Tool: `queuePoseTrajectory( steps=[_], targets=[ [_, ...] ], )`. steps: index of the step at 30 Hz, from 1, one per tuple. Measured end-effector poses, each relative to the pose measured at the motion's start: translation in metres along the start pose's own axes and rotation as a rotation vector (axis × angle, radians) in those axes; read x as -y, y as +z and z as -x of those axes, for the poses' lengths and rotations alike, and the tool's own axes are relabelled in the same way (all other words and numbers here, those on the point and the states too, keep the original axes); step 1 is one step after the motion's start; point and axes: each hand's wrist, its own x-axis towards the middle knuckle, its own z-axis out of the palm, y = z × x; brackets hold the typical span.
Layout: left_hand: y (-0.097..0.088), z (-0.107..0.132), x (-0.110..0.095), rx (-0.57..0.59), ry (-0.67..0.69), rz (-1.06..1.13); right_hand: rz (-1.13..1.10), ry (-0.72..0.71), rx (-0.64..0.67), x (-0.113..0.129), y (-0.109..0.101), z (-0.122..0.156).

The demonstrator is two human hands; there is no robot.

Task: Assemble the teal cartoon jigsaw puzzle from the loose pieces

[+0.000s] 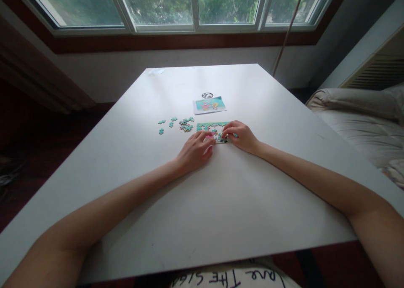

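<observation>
A partly assembled jigsaw puzzle [202, 126] lies flat on the white table, with green-blue pieces along its far edge and gaps in its middle. My left hand [195, 150] rests at its near left side, fingers stretched loosely over the lower edge. Over the right part of the puzzle, my right hand [242, 136] has its thumb and fingers pinched together on a puzzle piece, mostly hidden by the fingertips. Left of the puzzle is a small heap of loose pieces [187, 124], and several single pieces [161, 131] lie farther left.
Beyond the puzzle lies a picture card [210, 105] with cartoon figures, and behind it a dark round outline [207, 95]. A pale sheet [156, 71] is at the table's far left corner. A thin stick [285, 39] leans by the window; a padded seat [356, 119] stands right.
</observation>
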Motion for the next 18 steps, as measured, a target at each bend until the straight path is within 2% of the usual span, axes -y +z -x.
queuePoseTrajectory(
  steps=[11, 18],
  targets=[
    [-0.0003, 0.0, 0.0001, 0.009, -0.008, -0.013, -0.037, 0.048, 0.013, 0.0011, -0.0009, -0.0014],
    [0.0003, 0.0011, 0.0003, 0.013, -0.007, -0.016, -0.123, 0.276, -0.093, 0.0016, -0.0057, -0.005]
  ],
)
